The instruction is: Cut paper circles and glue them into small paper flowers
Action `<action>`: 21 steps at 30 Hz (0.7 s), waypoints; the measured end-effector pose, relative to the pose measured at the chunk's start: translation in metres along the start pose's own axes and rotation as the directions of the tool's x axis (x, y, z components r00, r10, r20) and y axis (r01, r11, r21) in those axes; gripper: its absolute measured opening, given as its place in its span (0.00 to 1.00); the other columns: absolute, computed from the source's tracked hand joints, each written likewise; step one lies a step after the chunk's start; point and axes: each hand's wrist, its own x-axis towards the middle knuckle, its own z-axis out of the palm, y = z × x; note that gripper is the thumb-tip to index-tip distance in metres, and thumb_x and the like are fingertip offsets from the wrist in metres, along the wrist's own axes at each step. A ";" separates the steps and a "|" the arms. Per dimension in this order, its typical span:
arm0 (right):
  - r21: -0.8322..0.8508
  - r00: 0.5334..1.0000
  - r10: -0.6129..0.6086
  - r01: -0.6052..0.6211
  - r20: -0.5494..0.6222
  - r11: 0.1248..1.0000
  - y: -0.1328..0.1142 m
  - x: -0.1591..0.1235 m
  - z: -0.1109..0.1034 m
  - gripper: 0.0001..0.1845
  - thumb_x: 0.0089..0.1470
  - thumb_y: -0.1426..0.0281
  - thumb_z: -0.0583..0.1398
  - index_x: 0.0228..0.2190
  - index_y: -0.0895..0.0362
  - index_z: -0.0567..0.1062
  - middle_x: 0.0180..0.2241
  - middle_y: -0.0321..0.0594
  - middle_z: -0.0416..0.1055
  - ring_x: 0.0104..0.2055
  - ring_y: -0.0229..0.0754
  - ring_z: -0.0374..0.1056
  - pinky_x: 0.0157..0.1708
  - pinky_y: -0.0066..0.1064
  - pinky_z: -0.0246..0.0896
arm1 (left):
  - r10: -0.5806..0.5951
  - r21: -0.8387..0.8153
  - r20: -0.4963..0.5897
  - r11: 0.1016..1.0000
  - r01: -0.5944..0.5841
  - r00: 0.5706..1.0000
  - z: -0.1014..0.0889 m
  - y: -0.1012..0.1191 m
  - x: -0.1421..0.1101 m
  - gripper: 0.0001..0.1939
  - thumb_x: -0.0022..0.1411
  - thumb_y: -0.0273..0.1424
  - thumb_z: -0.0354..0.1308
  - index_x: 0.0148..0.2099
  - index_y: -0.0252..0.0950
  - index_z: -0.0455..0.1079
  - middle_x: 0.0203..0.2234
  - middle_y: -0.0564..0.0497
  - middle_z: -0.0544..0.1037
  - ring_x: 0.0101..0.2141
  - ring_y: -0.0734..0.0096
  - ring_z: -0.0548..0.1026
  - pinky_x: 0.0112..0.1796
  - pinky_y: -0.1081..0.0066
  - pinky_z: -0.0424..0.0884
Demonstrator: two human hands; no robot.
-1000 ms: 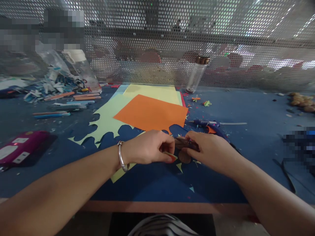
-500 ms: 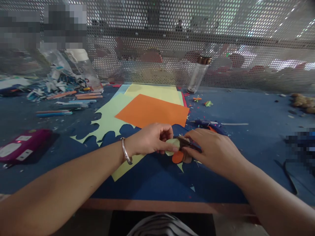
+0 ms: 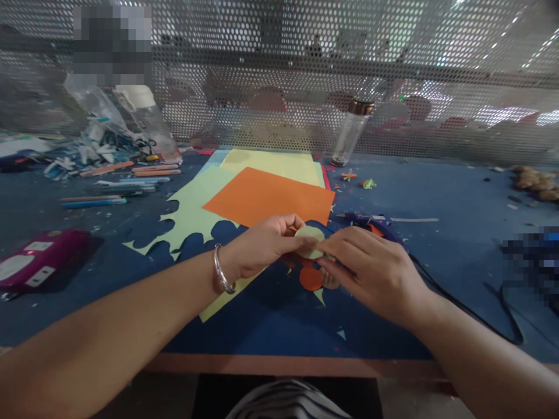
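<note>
Between the thumb and fingers of my left hand [image 3: 271, 241] is a small pale yellow-green paper disc [image 3: 311, 235]. My right hand [image 3: 371, 265] pinches the disc's right edge with thumb and fingertips. Just below the hands, an orange paper disc [image 3: 311, 279] lies on the blue table, with a brownish shape at its right that I cannot make out clearly. A yellow paper piece [image 3: 227, 297] sticks out from under my left wrist. Beyond my hands lies an orange sheet [image 3: 271, 195] over a light green sheet [image 3: 196, 212] with scalloped cut edges.
A glue gun [image 3: 371, 222] lies beyond my right hand, and its black cable [image 3: 454, 304] runs rightward. At left are a magenta device [image 3: 43, 256], paper strips [image 3: 131, 187] and a bottle [image 3: 152, 125]. A clear bottle [image 3: 351, 137] stands by the perforated screen.
The dark scissors that were in my right hand at the disc no longer show. My right fingers now pinch the disc's edge, and the disc is turned more face-up.
</note>
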 end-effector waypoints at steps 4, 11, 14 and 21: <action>0.036 1.000 -0.017 0.018 -0.008 0.999 0.001 -0.001 0.002 0.08 0.65 0.76 0.58 0.38 0.57 0.77 0.37 0.43 0.77 0.40 0.42 0.73 0.38 0.32 0.66 | -0.019 -0.032 0.010 0.999 0.020 1.000 -0.001 0.002 -0.001 0.12 0.62 0.30 0.67 0.38 0.34 0.64 0.28 0.54 0.78 0.30 0.76 0.78 0.30 0.76 0.67; 0.288 0.990 0.142 -0.130 -0.021 0.949 0.002 0.003 0.000 0.07 0.63 0.76 0.58 0.36 0.56 0.76 0.35 0.42 0.73 0.36 0.39 0.70 0.36 0.31 0.67 | -0.024 0.113 0.033 0.993 0.020 0.999 0.001 0.004 -0.004 0.07 0.62 0.30 0.64 0.38 0.33 0.70 0.28 0.52 0.79 0.29 0.76 0.76 0.30 0.75 0.68; 0.364 0.967 0.255 -0.241 0.010 0.900 0.004 0.005 -0.001 0.05 0.62 0.75 0.59 0.34 0.56 0.76 0.40 0.44 0.73 0.37 0.39 0.69 0.35 0.30 0.67 | -0.004 0.112 0.025 0.994 0.002 1.000 0.005 0.005 -0.004 0.05 0.62 0.28 0.63 0.36 0.32 0.72 0.27 0.53 0.78 0.28 0.77 0.76 0.31 0.76 0.71; 0.412 0.908 0.387 -0.419 0.162 0.809 0.007 0.005 0.000 0.03 0.58 0.73 0.61 0.32 0.56 0.75 0.29 0.35 0.72 0.28 0.35 0.66 0.29 0.28 0.62 | 0.069 0.136 0.062 0.988 -0.077 0.996 0.008 0.001 -0.005 0.13 0.64 0.39 0.62 0.35 0.33 0.72 0.30 0.51 0.78 0.30 0.74 0.77 0.34 0.73 0.75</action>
